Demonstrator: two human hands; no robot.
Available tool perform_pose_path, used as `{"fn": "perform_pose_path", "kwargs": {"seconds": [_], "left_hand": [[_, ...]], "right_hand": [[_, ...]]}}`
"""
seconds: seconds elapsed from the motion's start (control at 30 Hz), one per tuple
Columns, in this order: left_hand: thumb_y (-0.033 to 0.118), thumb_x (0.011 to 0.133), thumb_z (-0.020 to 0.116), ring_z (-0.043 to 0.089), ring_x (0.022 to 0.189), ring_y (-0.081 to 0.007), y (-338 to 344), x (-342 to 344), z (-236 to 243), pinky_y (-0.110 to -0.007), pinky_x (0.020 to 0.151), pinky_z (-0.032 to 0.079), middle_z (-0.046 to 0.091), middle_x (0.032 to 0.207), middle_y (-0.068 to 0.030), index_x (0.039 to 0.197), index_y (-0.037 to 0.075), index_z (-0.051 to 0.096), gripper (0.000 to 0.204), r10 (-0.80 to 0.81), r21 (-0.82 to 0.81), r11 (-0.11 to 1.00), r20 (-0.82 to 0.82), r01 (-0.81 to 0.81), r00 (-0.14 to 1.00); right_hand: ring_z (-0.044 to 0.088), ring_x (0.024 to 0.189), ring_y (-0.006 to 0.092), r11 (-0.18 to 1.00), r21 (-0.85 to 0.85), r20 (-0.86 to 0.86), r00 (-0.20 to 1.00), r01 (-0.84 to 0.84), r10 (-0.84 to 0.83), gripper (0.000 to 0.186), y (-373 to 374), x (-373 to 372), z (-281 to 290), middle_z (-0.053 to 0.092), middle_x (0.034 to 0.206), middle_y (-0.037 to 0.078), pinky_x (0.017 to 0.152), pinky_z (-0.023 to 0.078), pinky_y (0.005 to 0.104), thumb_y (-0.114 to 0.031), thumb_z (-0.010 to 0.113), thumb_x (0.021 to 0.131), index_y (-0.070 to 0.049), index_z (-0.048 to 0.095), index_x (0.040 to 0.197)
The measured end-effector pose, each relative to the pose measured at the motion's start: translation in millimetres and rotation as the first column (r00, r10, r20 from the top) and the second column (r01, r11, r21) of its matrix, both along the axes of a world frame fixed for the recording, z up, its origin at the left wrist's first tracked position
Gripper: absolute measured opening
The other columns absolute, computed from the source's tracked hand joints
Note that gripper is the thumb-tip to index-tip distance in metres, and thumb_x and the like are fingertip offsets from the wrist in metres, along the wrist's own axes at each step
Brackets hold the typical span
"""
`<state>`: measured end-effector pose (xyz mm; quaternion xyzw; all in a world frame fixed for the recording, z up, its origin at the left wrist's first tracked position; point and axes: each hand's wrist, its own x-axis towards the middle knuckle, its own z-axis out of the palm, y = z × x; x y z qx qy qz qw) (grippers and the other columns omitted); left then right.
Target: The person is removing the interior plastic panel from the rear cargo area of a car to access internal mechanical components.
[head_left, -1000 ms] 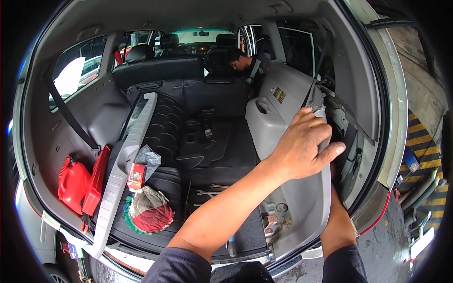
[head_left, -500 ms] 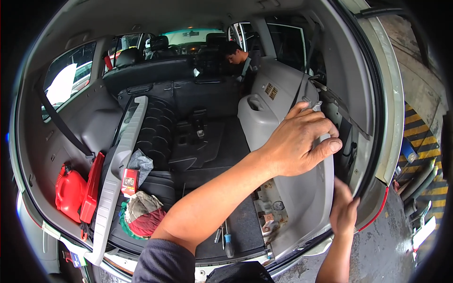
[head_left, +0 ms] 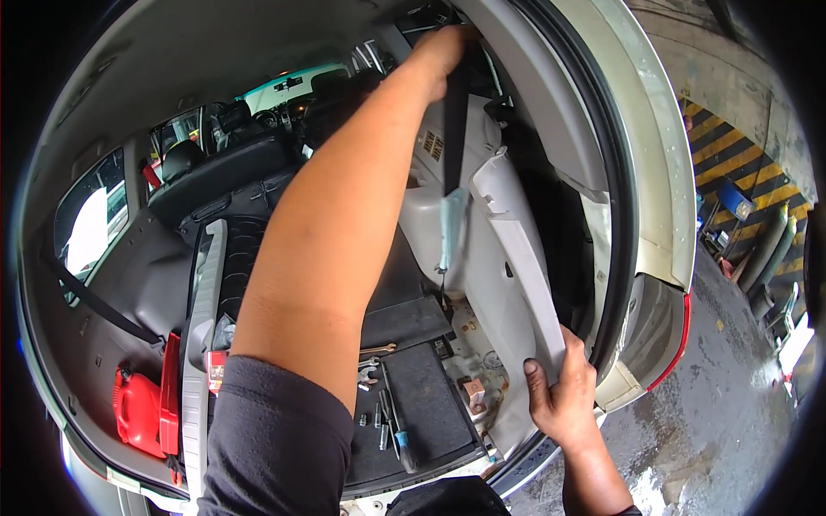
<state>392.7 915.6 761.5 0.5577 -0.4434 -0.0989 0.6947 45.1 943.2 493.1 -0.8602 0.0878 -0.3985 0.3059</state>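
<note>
A grey plastic side trim panel (head_left: 525,267) stands partly away from the car body at the right of the cargo area, with a dark gap behind it. My right hand (head_left: 564,391) grips its near edge low down, thumb on the inner face. My left hand (head_left: 440,58) reaches high to the rear pillar, fingers closed around a black seat belt (head_left: 456,138); its fingertips are partly hidden. The belt hangs in front of the panel. At its lower end is a pale greenish flat piece (head_left: 452,228), slightly blurred.
A screwdriver (head_left: 406,449), sockets (head_left: 383,430) and wrenches (head_left: 367,371) lie on the dark cargo floor. A red fuel can (head_left: 136,413) and a long grey trim strip (head_left: 200,370) are at the left. The door frame (head_left: 621,189) borders the panel on the right.
My left hand has moved up and forward from the panel's top to the belt. My right hand has closed on the panel's near edge. The view has shifted, and the person inside no longer shows.
</note>
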Motion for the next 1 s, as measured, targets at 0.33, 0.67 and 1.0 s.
{"fn": "perform_pose_path", "kwargs": {"seconds": [0.33,0.67,1.0], "left_hand": [[0.052,0.097,0.058,0.041,0.056,-0.0090,133.8,-77.5,-57.9,-0.027,0.053,0.035,0.045,0.063,0.0026,0.080,0.005,0.057,0.050,0.144,-0.029,0.989,0.073,-0.142,0.987],[0.035,0.082,0.078,0.053,0.056,-0.0136,208.4,-258.6,-200.6,-0.030,0.054,0.040,0.056,0.067,0.0021,0.083,0.009,0.059,0.033,-0.020,-0.057,0.997,0.444,0.050,0.896],[0.033,0.086,0.078,0.058,0.054,-0.0254,177.8,-283.4,-314.3,-0.038,0.053,0.048,0.054,0.066,-0.0052,0.100,0.003,0.058,0.038,0.026,-0.110,0.994,0.387,0.018,0.922]], "right_hand": [[0.055,0.125,0.0462,0.998,-0.058,0.095,0.995,-0.013,0.018,0.072,-13.8,-0.2,-7.9,0.055,0.134,0.032,0.105,0.045,0.0453,-0.003,0.069,0.085,0.002,0.036,0.149],[0.057,0.123,0.0455,0.992,-0.067,0.035,0.993,-0.109,0.112,0.070,-19.0,-7.9,-42.0,0.056,0.134,0.031,0.105,0.046,0.0450,0.001,0.066,0.086,-0.004,0.037,0.150],[0.064,0.087,0.0397,0.954,-0.298,0.165,0.982,-0.034,0.087,0.059,-1.9,18.4,-5.5,0.064,0.104,0.024,0.078,0.053,0.0441,-0.004,0.069,0.082,0.002,0.050,0.138]]}}
